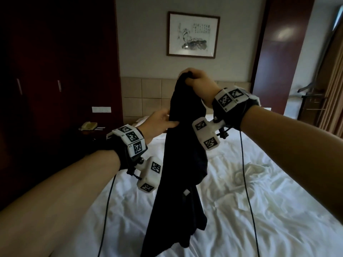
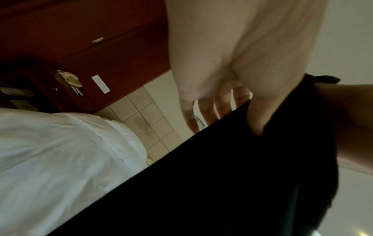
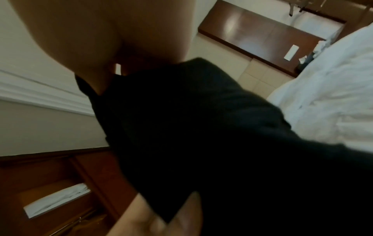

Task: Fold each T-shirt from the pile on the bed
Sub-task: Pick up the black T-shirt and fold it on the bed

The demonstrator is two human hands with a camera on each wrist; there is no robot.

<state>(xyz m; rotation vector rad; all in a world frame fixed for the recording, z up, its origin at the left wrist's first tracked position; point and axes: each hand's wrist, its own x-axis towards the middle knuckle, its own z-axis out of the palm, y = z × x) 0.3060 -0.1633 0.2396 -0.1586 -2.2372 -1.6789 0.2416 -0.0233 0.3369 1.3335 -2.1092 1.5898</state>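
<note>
Holding a black T-shirt (image 1: 183, 154) up over the white bed (image 1: 259, 210), hem hanging near the sheet. Our left hand (image 1: 159, 125) is lower, thumb in front of the cloth, fingers straight and slightly apart behind it. Our right hand (image 1: 198, 80) is higher, fingers curled, gripping the bunched top edge. Framed picture (image 1: 193, 34) on the far wall.
</note>
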